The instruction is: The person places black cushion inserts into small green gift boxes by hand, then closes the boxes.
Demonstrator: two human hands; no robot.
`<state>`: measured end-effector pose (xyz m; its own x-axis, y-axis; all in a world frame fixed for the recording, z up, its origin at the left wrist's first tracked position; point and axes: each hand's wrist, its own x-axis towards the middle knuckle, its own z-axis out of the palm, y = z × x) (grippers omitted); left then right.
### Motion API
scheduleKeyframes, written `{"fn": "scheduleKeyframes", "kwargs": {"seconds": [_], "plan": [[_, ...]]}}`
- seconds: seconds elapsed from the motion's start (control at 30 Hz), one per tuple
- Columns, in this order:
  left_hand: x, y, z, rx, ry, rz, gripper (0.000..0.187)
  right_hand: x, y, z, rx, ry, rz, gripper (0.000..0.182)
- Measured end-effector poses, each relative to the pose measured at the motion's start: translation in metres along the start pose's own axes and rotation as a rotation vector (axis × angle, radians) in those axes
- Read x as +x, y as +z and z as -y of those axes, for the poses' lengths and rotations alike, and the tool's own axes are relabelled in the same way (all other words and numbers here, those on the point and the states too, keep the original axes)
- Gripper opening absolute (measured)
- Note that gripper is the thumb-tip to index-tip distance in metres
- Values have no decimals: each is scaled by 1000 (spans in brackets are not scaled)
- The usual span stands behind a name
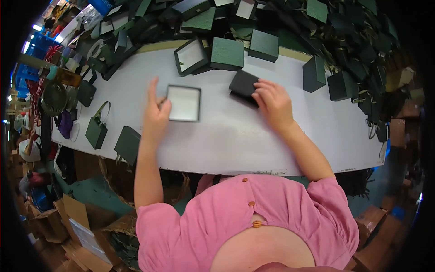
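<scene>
An open square box with a white inside and dark rim [184,103] lies on the white table, left of the middle. My left hand [157,109] is at its left edge, slightly blurred, fingers apart, with the thumb near the rim. Right of the middle, my right hand [273,102] has its bent fingers on the right end of a small black box [243,85], which sits tilted on the table. Its fingertips rest against the black box, and the underside of that box is hidden.
Green boxes [227,53] and an open box with a white inside [190,56] line the table's far edge, before a large pile. Green boxes [314,74] stand at right. A green box with a ribbon loop [96,132] and another box [128,144] stand at left.
</scene>
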<state>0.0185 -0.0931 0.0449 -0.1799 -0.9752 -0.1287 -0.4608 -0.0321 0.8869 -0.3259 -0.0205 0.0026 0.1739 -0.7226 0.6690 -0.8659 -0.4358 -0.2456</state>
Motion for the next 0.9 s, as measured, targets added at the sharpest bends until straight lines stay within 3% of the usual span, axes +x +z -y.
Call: {"fn": "scheduleKeyframes", "kwargs": {"seconds": [0.03,0.1,0.13,0.2,0.23,0.33,0.4,0.43,0.47,0.53,0.63,0.73,0.83,0.9], "plan": [[-12,14,16,-89,53,20,64,2,-3,-4,-6,2,-66,13],[-32,33,49,86,305,93,59,9,-14,-19,37,83,-268,9],[-48,40,40,153,331,111,60,10,-19,-23,59,121,-366,7],[-78,52,15,284,381,145,63,9,-26,-11,386,627,-573,14],[-85,51,7,273,367,222,68,8,-32,-12,636,695,-557,21],[-97,54,-5,251,317,378,83,12,-47,17,664,868,-54,18],[-96,68,-4,252,284,391,93,6,-39,41,618,690,128,16],[-99,77,-5,190,265,328,108,4,-35,51,596,665,168,14],[-97,84,-4,226,342,270,112,3,-31,57,570,640,207,13],[-90,97,1,295,502,151,118,-3,-22,64,483,493,208,10],[-85,121,9,68,482,194,123,-14,-1,71,328,283,84,13],[-86,132,8,143,468,174,122,-22,3,62,212,209,84,21],[-87,129,4,320,639,180,100,-20,-10,41,237,151,82,29],[-86,122,-1,391,675,210,87,-3,-34,-1,-332,154,-177,50]]}}
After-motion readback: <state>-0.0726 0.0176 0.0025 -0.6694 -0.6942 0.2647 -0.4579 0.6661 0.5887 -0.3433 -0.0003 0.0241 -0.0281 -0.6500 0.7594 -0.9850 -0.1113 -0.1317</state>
